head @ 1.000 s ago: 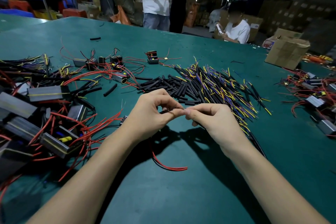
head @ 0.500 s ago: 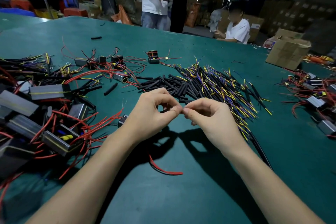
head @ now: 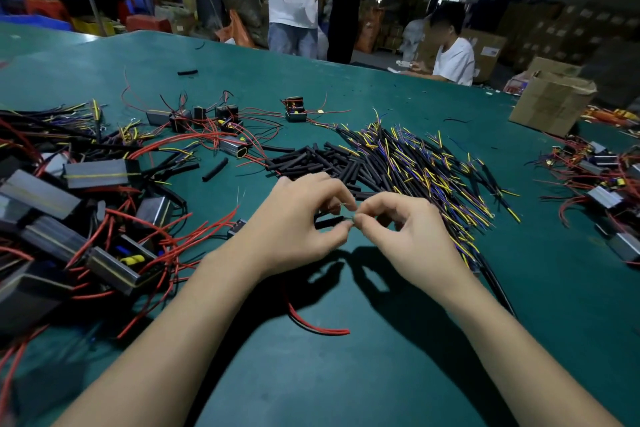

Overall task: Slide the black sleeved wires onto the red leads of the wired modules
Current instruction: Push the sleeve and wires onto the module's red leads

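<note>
My left hand (head: 294, 225) pinches a short black sleeve (head: 329, 221) between thumb and fingers above the green table (head: 346, 385). My right hand (head: 408, 236) pinches a thin wire end at the sleeve's right tip, fingertips of both hands meeting. A red lead (head: 311, 322) loops on the table under my left wrist; its upper part is hidden by the hand. Behind my hands lies a pile of black sleeves (head: 322, 163) and sleeved yellow and purple wires (head: 433, 170). Grey wired modules with red leads (head: 114, 253) are heaped at the left.
More modules with red leads (head: 609, 184) lie at the right edge. A cardboard box (head: 550, 100) stands at the back right. Small modules (head: 296, 109) sit mid-table. Two people stand and one sits beyond the far table edge.
My fingertips have parted slightly and the black sleeve now shows in my left hand. The red lead loop on the table has shifted a little.
</note>
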`<move>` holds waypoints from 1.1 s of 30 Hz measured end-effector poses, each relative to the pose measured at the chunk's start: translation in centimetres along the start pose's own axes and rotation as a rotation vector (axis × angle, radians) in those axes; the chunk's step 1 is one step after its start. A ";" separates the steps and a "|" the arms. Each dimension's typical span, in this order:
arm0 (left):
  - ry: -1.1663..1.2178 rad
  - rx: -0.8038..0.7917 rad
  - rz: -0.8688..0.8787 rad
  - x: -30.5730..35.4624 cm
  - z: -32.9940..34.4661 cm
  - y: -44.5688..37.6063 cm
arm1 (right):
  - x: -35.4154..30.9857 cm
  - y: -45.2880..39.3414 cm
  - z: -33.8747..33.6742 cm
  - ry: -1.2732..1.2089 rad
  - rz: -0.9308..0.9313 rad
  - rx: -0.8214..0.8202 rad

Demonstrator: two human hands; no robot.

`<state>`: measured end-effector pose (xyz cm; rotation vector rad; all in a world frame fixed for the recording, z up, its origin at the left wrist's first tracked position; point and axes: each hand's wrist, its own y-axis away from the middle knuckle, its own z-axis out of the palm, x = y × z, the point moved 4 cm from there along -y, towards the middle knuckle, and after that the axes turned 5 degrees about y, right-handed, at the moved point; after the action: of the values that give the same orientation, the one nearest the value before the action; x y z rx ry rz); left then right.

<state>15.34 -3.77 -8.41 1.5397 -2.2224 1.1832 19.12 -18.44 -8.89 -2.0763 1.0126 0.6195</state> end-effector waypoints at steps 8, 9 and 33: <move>-0.063 -0.032 0.086 0.4 0.0 -0.2 | 1.0 -0.3 -0.3 -0.190 0.154 -0.187; -0.025 -0.035 0.063 0.4 0.1 -0.2 | 0.9 -0.4 -0.4 -0.188 0.138 -0.199; 0.156 0.042 -0.060 0.1 0.1 -0.1 | 2.1 -0.1 -0.5 -0.423 0.190 -0.300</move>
<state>15.38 -3.96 -8.35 1.4642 -2.0502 1.2927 20.43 -19.76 -9.98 -1.9824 0.9124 1.3144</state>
